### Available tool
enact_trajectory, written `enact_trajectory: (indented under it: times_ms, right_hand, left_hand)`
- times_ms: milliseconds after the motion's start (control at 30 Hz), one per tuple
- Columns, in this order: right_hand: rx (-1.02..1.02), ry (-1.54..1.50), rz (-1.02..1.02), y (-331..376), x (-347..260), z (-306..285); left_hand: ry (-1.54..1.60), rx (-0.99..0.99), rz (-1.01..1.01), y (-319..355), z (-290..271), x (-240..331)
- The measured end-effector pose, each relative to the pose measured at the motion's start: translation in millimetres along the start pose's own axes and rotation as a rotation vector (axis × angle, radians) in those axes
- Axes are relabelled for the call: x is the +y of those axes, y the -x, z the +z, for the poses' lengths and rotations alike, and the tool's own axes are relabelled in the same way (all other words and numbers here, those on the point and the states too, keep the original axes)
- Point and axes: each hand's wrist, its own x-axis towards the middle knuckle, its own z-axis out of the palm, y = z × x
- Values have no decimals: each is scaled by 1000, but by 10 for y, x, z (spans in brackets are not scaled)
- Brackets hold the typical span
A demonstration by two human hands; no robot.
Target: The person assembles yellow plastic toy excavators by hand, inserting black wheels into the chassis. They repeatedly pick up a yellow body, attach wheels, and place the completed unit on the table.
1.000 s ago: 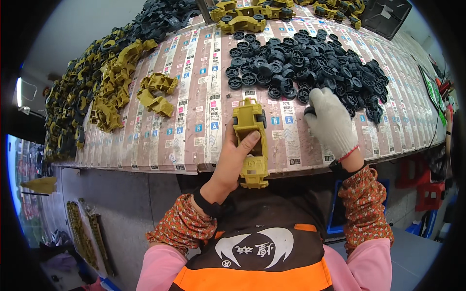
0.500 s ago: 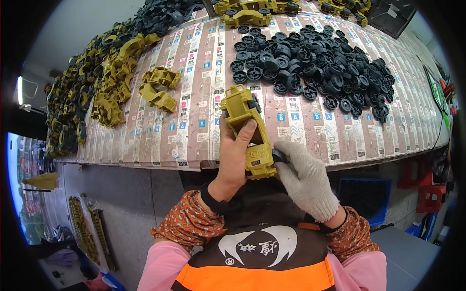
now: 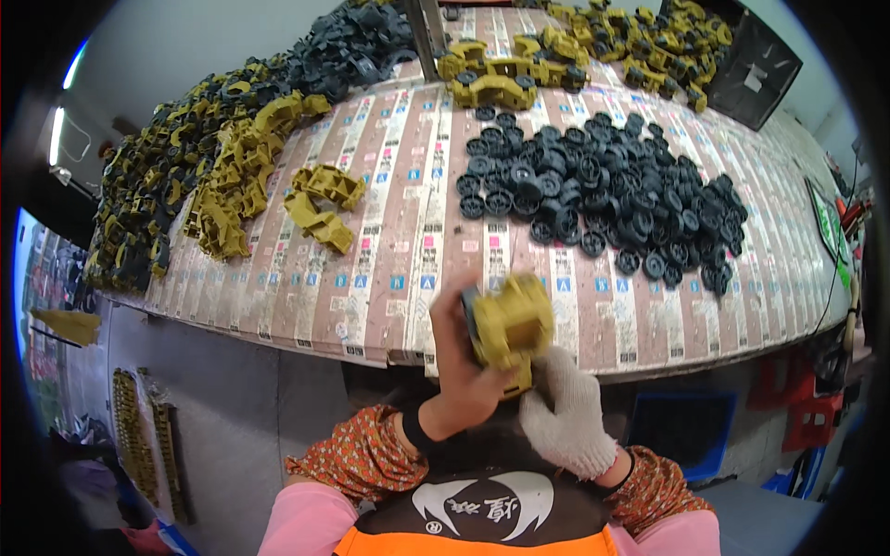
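A yellow plastic toy car body (image 3: 519, 320) is tilted and blurred by motion, just off the table's near edge. My bare left hand (image 3: 456, 375) is closed around its left side, and a dark wheel shows by the fingers. My right hand (image 3: 567, 422), in a pale knitted glove, has its curled fingers and thumb against the body's lower right end. Whether a wheel lies between those gloved fingers is hidden. Beyond my hands, a heap of loose black wheels (image 3: 603, 190) lies on the table.
The table (image 3: 399, 232) has a striped printed cover. A few yellow bodies (image 3: 320, 208) lie left of centre, beside a long pile of yellow and dark parts (image 3: 218, 181). Yellow cars with wheels (image 3: 505, 79) stand at the back, near a metal post (image 3: 425, 37) and a black bin (image 3: 753, 69).
The toy car body has been turned over and drawn lower, toward me. My left hand has rotated with it; my right hand has moved down a little. The view has tilted up.
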Motion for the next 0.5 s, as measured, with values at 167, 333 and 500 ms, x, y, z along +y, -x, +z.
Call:
enact_trajectory:
  times_ms: [167, 333, 500]
  right_hand:
    - [-194, 145, 1, -250, -117, -91]
    - [-155, 210, 23, -756, -372, -91]
    - [-296, -227, 337, -1789, -501, -430]
  left_hand:
    - [-185, -75, -36, -15, -106, -7]
    - [283, 73, -422, -539, -184, 139]
    - [94, 121, -473, -794, -688, 309]
